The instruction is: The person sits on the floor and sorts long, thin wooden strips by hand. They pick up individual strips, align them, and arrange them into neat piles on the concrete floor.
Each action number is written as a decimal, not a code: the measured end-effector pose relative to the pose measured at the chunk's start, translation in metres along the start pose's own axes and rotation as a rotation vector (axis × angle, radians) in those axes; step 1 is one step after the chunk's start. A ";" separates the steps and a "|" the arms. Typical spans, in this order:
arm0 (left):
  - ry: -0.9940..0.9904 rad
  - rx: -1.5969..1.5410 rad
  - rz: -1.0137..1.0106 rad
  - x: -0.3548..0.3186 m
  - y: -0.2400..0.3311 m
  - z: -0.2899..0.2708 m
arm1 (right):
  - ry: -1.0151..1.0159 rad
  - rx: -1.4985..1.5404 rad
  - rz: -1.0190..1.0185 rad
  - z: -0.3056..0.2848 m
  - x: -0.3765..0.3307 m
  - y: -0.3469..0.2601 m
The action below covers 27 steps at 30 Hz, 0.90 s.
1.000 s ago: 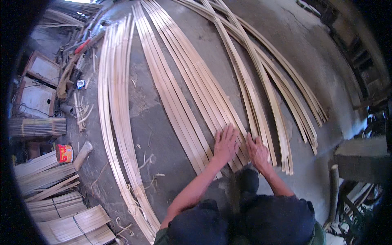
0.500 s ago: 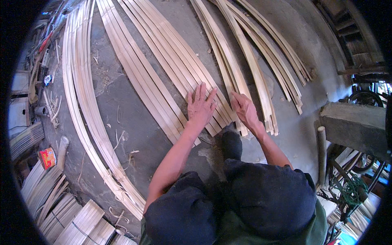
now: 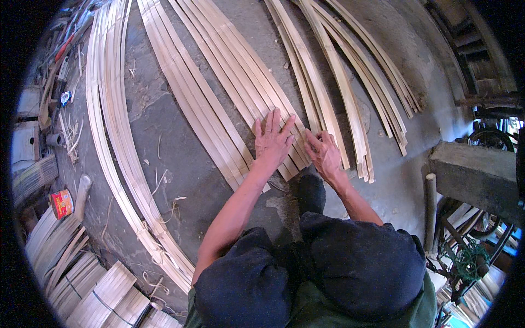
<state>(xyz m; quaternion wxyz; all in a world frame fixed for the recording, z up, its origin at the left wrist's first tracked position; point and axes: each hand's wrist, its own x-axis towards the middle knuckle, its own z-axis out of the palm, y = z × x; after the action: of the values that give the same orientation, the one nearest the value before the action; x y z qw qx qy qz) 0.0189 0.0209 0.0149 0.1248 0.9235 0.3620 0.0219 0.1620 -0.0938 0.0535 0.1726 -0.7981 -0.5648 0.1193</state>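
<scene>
Long, thin, pale wooden strips lie side by side on the floor in a middle row (image 3: 236, 71). My left hand (image 3: 272, 143) rests flat on this row near its close end, fingers spread. Just to its right, my right hand (image 3: 324, 156) is closed, its fingers bent and pressed together at the row's right edge. Whatever its fingertips may grip is hidden under them. Another bundle of strips (image 3: 306, 71) runs right beside that hand. To the left lies a further row of strips (image 3: 183, 82), apart from the middle one.
More strips (image 3: 377, 87) lie at the far right, and a long bundle (image 3: 112, 109) curves down the left. Tied stacks of strips (image 3: 104, 295) sit at lower left beside a red tin (image 3: 61, 203). A concrete block (image 3: 473, 169) stands at right. Wood shavings (image 3: 71, 136) litter the floor.
My right hand has shifted slightly left and nearer to me, from the right-hand bundle to the middle row's edge. My left hand stays flat on the strips.
</scene>
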 end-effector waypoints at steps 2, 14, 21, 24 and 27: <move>-0.002 -0.028 -0.008 0.000 0.003 0.000 | -0.020 -0.031 0.015 0.003 0.000 0.001; 0.061 0.006 -0.001 -0.021 -0.013 0.001 | -0.040 -0.068 -0.089 0.020 -0.007 -0.004; 0.056 -0.017 0.026 -0.025 -0.017 -0.003 | -0.005 0.045 0.014 0.017 -0.006 -0.001; 0.024 0.010 -0.007 -0.027 -0.016 -0.002 | 0.036 0.021 -0.019 0.015 -0.005 -0.011; 0.042 -0.041 0.004 -0.027 -0.014 0.000 | 0.027 0.093 -0.073 0.025 -0.011 -0.009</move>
<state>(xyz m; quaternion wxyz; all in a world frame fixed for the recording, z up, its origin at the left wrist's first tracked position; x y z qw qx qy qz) -0.0105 0.0126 0.0130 0.1362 0.9207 0.3624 0.0490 0.1409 -0.0982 0.0342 0.2215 -0.7696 -0.5850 0.1283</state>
